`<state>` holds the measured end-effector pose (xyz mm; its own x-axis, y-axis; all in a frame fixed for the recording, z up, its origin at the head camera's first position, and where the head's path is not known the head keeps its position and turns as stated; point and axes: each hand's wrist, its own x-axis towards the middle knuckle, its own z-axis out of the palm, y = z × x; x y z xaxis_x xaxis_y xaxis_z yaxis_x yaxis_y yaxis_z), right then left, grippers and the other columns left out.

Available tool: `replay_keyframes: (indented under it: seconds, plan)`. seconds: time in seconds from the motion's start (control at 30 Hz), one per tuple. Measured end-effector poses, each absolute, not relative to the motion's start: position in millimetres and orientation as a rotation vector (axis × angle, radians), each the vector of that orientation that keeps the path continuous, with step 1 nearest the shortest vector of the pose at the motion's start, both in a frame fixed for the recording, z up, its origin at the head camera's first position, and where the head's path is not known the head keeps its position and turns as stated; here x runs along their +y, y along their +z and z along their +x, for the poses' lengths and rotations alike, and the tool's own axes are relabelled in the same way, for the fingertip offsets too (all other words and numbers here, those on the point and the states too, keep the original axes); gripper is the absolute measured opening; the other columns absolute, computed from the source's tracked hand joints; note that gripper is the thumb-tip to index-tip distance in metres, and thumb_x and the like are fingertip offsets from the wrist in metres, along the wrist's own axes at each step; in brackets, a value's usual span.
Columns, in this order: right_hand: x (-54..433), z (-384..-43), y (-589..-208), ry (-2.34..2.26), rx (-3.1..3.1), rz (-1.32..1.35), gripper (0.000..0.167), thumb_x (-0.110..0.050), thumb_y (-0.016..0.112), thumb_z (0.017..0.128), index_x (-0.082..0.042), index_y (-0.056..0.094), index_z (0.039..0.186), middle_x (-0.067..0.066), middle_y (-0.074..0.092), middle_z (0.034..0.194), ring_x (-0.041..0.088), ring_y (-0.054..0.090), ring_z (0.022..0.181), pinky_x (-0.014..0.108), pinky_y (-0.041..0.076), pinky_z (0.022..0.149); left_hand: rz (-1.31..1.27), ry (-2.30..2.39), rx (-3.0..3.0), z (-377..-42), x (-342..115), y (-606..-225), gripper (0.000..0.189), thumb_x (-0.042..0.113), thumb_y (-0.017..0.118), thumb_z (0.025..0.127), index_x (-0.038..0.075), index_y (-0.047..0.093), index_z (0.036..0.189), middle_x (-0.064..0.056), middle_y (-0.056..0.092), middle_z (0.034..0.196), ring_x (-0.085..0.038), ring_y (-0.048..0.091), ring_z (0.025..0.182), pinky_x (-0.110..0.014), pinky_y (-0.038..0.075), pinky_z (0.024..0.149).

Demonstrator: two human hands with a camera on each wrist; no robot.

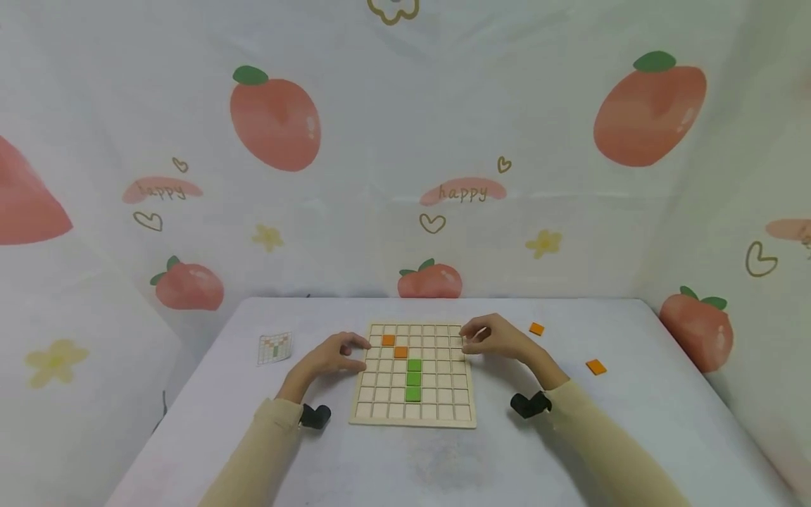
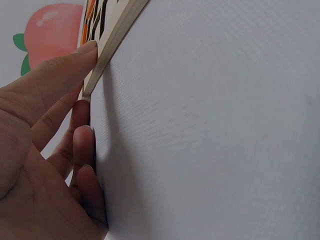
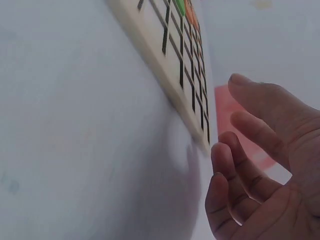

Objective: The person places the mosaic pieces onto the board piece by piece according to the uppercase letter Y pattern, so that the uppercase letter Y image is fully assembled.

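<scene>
A square wooden grid board (image 1: 412,424) lies on the table between both hands. Two orange tiles (image 1: 388,340) sit in its upper left cells, stepping down diagonally to a column of three green tiles (image 1: 414,379). My left hand (image 1: 329,355) is at the board's left edge; in the left wrist view its thumb (image 2: 75,62) rests on the wooden rim, the other fingers loosely bent below. By the upper right corner is my right hand (image 1: 497,336), fingers loosely bent. The right wrist view shows nothing between its thumb (image 3: 265,97) and fingers, which stand beside the board's corner.
To the right of the board, two loose orange tiles (image 1: 536,329) lie on the white table (image 1: 412,465). At the far left is a small card (image 1: 275,348) printed with a coloured grid pattern. A fruit-printed white cloth (image 1: 367,232) hangs behind the table.
</scene>
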<state>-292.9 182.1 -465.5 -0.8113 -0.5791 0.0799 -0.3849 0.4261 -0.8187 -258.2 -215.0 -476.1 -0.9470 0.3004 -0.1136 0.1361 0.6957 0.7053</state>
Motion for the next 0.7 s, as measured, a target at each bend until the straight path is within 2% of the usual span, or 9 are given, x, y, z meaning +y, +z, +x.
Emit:
replay_keyframes:
  seconds: [0.13,0.4,0.7]
  plan:
    - [202.3,-288.0,-467.1,-1.33,2.507,-0.804,0.034,-0.016,0.083,0.086,0.003,0.072,0.112,0.012,0.07,0.106,0.023,0.065,0.091,0.032,0.054,0.08,0.352,1.1,2.687,-258.4,-216.3,-478.5,0.037,0.015,0.087,0.081,0.012,0.073,0.115,-0.007,0.062,0.126,-0.03,0.054,0.107,-0.052,0.045,0.095]
    - [245.9,-279.9,-461.7,-1.344,2.586,-0.694,0.037,-0.017,0.083,0.086,0.004,0.071,0.115,0.015,0.068,0.107,0.026,0.066,0.092,0.033,0.053,0.078,0.373,1.101,2.69,-258.9,-216.3,-478.1,0.037,0.016,0.087,0.081,0.012,0.073,0.115,-0.009,0.06,0.129,-0.028,0.053,0.105,-0.051,0.045,0.094]
    - [284.0,-279.1,-461.4,-1.394,2.7,-0.617,0.039,-0.013,0.08,0.089,0.009,0.067,0.119,0.022,0.067,0.114,0.034,0.066,0.099,0.029,0.053,0.08,0.342,1.106,2.694,-258.2,-214.9,-478.5,0.038,0.015,0.088,0.08,0.012,0.073,0.115,-0.006,0.062,0.125,-0.029,0.053,0.106,-0.052,0.045,0.094]
